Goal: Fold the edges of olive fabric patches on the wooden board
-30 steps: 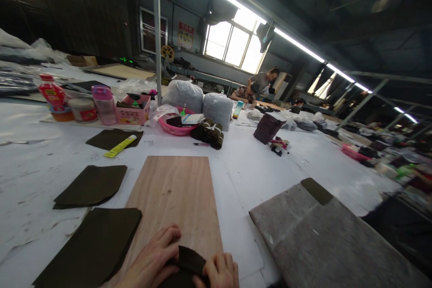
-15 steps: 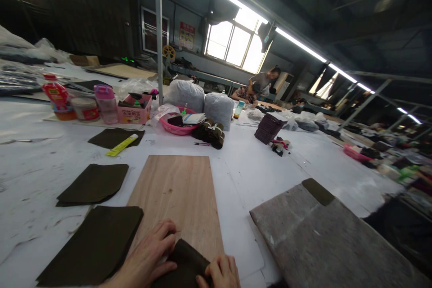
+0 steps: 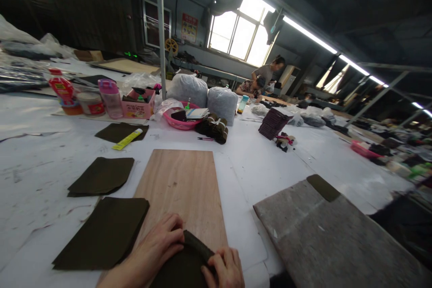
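Observation:
A dark olive fabric piece (image 3: pixel 184 266) lies on the near end of a wooden board (image 3: pixel 178 184), its far edge folded over in a narrow strip. My left hand (image 3: pixel 165 240) pinches the upper left corner of that fold between thumb and fingers. At the right end of the fold, my right hand (image 3: pixel 224 267) grips the edge with curled fingers. The cloth's near part runs out of the picture. Left of the board lie a larger stack of olive fabric pieces (image 3: pixel 104 234) and a smaller stack (image 3: pixel 103 175) beyond it.
A grey felt-like pad (image 3: pixel 324 229) with an olive patch lies on the right. Farther back are a yellow tube (image 3: pixel 127 139) on cloth, a pink basket (image 3: pixel 182 122), a pink bottle (image 3: pixel 110 99), white bags (image 3: pixel 222 104) and a metal post (image 3: pixel 161 31). Other people (image 3: pixel 265 76) work at the back.
My left hand has closed from a flatter pose into a pinch on the cloth's corner. The far edge now shows a raised, folded strip. The view has shifted slightly.

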Available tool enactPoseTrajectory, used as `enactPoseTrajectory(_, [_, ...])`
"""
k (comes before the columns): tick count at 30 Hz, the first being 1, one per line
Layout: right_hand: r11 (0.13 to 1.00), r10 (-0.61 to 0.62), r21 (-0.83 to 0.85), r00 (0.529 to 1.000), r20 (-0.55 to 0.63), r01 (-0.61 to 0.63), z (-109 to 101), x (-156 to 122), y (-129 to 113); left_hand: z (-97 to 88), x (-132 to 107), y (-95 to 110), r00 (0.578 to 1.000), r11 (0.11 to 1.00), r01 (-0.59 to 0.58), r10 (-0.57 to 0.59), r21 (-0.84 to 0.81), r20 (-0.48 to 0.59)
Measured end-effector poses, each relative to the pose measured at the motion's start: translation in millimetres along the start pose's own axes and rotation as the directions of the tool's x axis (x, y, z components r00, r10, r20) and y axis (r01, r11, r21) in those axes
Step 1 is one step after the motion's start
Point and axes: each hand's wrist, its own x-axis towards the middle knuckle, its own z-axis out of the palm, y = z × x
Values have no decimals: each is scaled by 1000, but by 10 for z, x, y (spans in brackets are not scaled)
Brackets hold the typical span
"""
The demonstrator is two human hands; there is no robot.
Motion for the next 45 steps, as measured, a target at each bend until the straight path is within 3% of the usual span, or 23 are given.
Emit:
enactPoseTrajectory(5, [997, 74, 16, 996, 46, -74, -88, 86, -102, 1, 5, -17, 999, 999, -42, 42, 23, -19])
enactPoseTrajectory(12, [994, 104, -1, 951, 293, -108, -226, 382, -490, -39, -8, -13, 996, 996, -72, 75, 54, -55])
enactPoseTrajectory(16, [992, 119, -2, 930, 349, -127, -183, 420, -512, -29, -14, -66, 992, 994, -104, 107, 42, -69])
enactPoseTrajectory(34, [975, 181, 46, 902, 391, -216, -206, 406, -488, 31, -29, -86, 981, 984, -120, 139, 135, -137])
enactPoseTrajectory(45, [963, 187, 127, 927, 326, -239, -180, 327, -440, 30, -66, -95, 980, 964, -187, 197, 187, -38])
